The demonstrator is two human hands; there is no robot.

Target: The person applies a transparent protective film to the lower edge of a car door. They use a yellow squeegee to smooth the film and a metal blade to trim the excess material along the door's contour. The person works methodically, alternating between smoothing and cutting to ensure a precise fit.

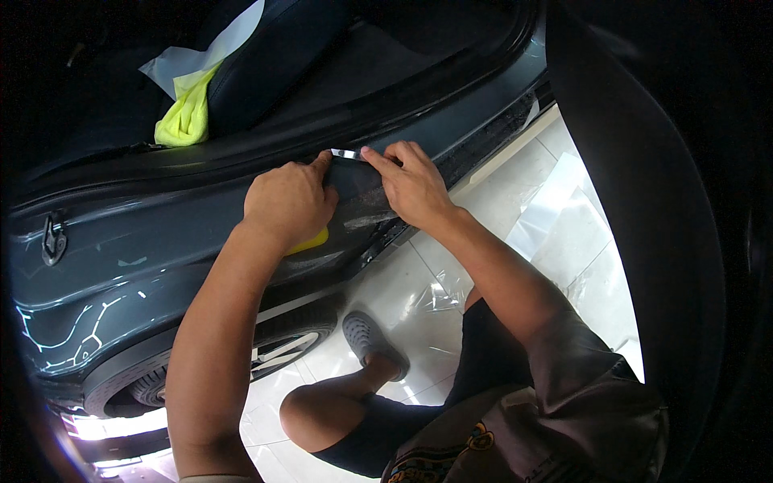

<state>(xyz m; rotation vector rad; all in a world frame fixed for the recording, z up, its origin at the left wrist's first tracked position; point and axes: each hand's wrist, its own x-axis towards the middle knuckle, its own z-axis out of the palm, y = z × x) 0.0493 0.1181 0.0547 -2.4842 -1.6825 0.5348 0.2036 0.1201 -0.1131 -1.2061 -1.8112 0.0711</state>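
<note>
Strip (pixel 346 153), small and shiny, on the upper edge of a dark grey car's door sill (pixel 467 121), in the gap between both index fingertips. Left hand (pixel 286 197): back uppermost, fingers bent, index tip touching the strip's left end; whether it pinches or only presses, I cannot tell. Right hand (pixel 415 181): index stretched toward the strip's right end, tip right at it, other fingers curled; thumb hidden, so grip cannot be told.

Flat yellow piece (pixel 310 241) juts out below the left hand, mostly covered; cannot see whether held.

Beyond the hands, inside the car: bright yellow-green cloth (pixel 183 121), bunched, with a whitish sheet (pixel 213 48) rising behind it, both against a dark seat (pixel 266 80). Metal striker (pixel 54 239) on the body panel, far left. Wheel (pixel 286 354) under the left forearm's side. Person low beside the car, knee bent, grey clog (pixel 372 334) on pale floor tiles (pixel 499 209). Glossy film (pixel 551 201) lies to the right, crinkled clear scraps (pixel 443 294) nearer the shoe. Dark door (pixel 644 201) stands open at right.
</note>
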